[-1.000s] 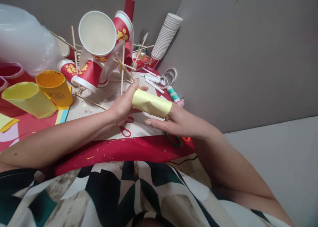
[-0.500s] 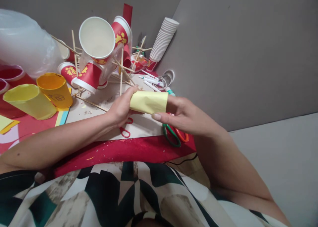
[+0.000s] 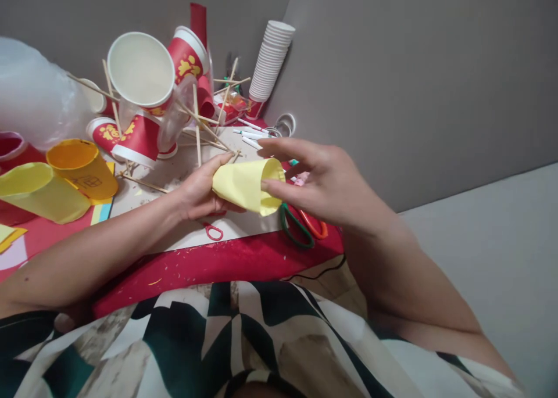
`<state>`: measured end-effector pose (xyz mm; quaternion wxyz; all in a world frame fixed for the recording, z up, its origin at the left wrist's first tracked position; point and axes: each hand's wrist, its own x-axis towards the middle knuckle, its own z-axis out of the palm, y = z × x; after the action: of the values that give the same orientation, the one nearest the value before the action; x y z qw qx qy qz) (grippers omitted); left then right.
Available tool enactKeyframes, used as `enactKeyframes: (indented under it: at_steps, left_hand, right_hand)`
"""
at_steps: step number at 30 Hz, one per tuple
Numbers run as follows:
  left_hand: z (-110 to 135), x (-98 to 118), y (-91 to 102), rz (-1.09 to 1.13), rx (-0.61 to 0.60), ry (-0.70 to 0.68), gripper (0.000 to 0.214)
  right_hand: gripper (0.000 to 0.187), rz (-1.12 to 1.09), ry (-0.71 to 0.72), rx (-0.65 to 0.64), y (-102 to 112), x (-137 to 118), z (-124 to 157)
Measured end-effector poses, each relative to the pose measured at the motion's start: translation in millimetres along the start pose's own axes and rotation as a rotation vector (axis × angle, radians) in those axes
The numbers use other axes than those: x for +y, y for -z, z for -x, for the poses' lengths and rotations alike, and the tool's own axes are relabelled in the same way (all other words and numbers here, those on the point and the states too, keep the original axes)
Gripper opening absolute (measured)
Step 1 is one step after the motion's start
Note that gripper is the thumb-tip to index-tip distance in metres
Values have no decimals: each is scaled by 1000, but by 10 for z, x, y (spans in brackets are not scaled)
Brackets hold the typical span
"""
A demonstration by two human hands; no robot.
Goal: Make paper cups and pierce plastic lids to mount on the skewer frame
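Note:
My left hand (image 3: 198,189) grips the narrow end of a rolled yellow paper tube (image 3: 244,184) held above the table. My right hand (image 3: 322,180) has come out of the tube's wide end. Its thumb rests against the rim and its other fingers are stretched out above the opening. Under my left hand lie red-handled scissors (image 3: 213,231) on a pale board (image 3: 192,171). Green and orange scissors (image 3: 300,226) lie beneath my right hand.
Red paper cups (image 3: 139,139) pierced with wooden sticks pile up at the back, beside a stack of white cups (image 3: 270,61). A yellow paper cone (image 3: 39,192) and an orange one (image 3: 82,168) lie left. Pens (image 3: 250,133) lie by the grey wall.
My right hand has drawn its fingers out of the yellow tube and now touches its rim. The tube has tilted so its open end faces me. The view has shifted right.

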<state>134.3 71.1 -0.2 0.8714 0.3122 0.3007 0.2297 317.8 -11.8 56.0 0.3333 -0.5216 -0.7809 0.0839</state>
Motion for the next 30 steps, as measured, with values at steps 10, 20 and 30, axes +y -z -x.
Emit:
enactKeyframes:
  at_steps: [10,20,30]
  left_hand:
    - [-1,-71,-42,-132,77,-98,44]
    - [-50,3,22,-42,172,-282,47]
    - [-76,-147,57,-131,196,-319,48]
  right_hand:
    - [33,163,-61,-4,-143,61,-122]
    - [37,-501,-271,84,-65,-180,246]
    - [44,-1067,-383,-284,-211,-148,189]
